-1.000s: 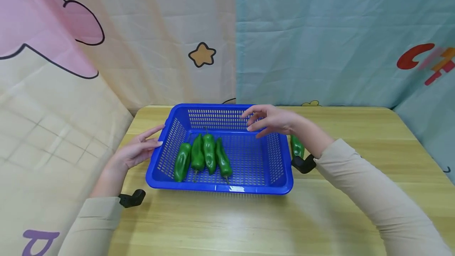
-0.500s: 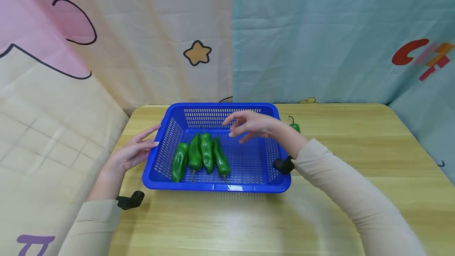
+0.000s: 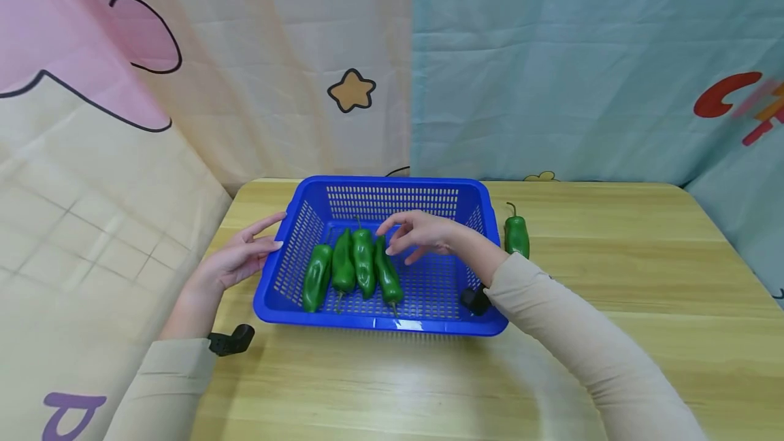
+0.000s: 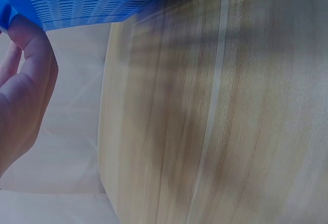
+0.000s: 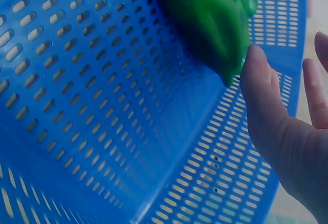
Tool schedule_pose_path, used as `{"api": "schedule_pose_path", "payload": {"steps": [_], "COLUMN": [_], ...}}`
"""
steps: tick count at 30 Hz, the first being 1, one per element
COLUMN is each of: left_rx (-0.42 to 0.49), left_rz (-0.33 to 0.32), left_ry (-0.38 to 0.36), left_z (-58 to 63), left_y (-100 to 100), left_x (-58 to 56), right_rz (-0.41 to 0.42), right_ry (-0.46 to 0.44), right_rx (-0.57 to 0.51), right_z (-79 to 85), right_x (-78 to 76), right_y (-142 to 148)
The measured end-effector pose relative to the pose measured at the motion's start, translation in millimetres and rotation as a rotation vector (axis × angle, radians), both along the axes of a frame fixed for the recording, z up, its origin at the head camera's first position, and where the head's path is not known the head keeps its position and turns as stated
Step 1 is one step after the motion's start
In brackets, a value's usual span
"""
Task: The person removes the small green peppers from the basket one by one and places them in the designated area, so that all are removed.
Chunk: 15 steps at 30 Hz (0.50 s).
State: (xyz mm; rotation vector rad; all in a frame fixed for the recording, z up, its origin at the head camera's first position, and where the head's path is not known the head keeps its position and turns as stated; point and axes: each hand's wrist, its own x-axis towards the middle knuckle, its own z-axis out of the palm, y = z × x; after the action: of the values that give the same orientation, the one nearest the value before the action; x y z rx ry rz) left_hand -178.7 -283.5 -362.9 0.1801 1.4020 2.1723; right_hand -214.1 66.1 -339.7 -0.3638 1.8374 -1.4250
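A blue plastic basket (image 3: 355,322) with slotted walls stands on the table. Several green peppers lie side by side in its left half. My left hand (image 3: 241,255) touches the basket's left rim from outside with its fingertips. My right hand (image 3: 422,232) hovers inside the basket, thumb and fingers apart, holding nothing. Nearest to it is the rightmost pepper (image 3: 388,278), whose narrow tip is close to my fingers. In the right wrist view, my thumb (image 5: 261,85) is beside a pepper's tip (image 5: 228,75); whether they touch I cannot tell.
Another green pepper (image 3: 517,235) lies on the table, just outside the basket's right wall and partly behind my right forearm. The wooden table (image 3: 612,257) reaches back to a printed cloth curtain (image 3: 539,73). More cloth hangs at the left side.
My right hand has moved left and down, from over the basket's right side to beside the rightmost pepper. The pepper outside the basket has come into fuller view. My left hand stays at the rim.
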Motion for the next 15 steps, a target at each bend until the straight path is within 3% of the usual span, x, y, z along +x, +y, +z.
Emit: {"api": "schedule_pose_path", "payload": {"steps": [15], "left_rx": [-0.051], "left_rz": [0.012], "left_ry": [-0.01], "left_z": [1.5], "left_y": [-1], "left_x": [-0.8], "right_rz": [0.014], "right_ry": [0.047], "right_rx": [0.176], "right_z": [-24.5], "right_x": [1.7], "right_y": [-14]}}
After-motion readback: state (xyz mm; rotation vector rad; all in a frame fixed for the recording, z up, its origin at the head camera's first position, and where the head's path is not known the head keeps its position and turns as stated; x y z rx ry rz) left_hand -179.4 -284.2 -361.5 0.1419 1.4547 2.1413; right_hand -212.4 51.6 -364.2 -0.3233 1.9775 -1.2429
